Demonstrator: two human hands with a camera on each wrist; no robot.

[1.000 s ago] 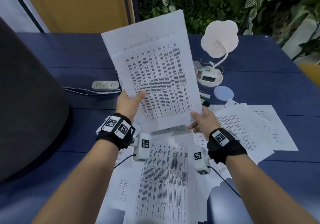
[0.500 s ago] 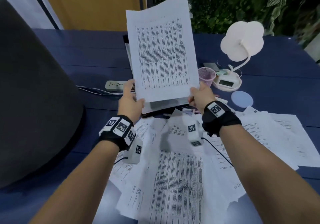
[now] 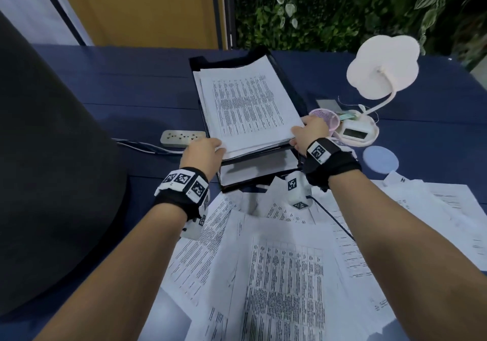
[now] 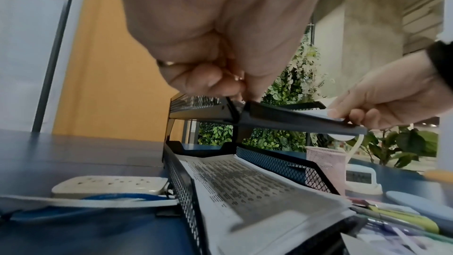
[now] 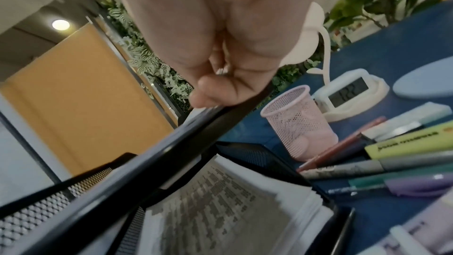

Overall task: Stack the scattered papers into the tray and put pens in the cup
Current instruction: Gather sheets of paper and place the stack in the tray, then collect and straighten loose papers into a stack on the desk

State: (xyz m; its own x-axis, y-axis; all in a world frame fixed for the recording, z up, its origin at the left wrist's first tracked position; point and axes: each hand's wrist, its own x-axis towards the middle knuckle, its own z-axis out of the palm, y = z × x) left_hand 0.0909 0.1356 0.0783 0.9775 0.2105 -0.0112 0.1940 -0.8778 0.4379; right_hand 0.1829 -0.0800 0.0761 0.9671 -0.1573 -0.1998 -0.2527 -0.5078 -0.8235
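Note:
A black mesh two-tier tray (image 3: pixel 203 61) stands at the middle back of the blue table. A stack of printed papers (image 3: pixel 250 109) lies flat on its upper tier (image 4: pixel 282 115). My left hand (image 3: pixel 205 151) grips the stack's near left corner, thumb on top. My right hand (image 3: pixel 309 132) pinches the near right corner. More sheets lie in the lower tier (image 4: pixel 240 181). Scattered papers (image 3: pixel 284 274) cover the table in front of me. The pink mesh cup (image 5: pixel 299 121) stands empty just right of the tray, partly behind my right hand. Several pens (image 5: pixel 392 164) lie beside it.
A white power strip (image 3: pixel 181 137) with cables lies left of the tray. A white flower-shaped lamp (image 3: pixel 382 66) with a clock base (image 3: pixel 355 132) and a pale blue disc (image 3: pixel 380 160) sit to the right. A big dark rounded object (image 3: pixel 52 156) fills the left side.
The stack, held upright in the air before, has gone forward and down onto the tray's upper tier. Both hands went with it and stay at its near corners.

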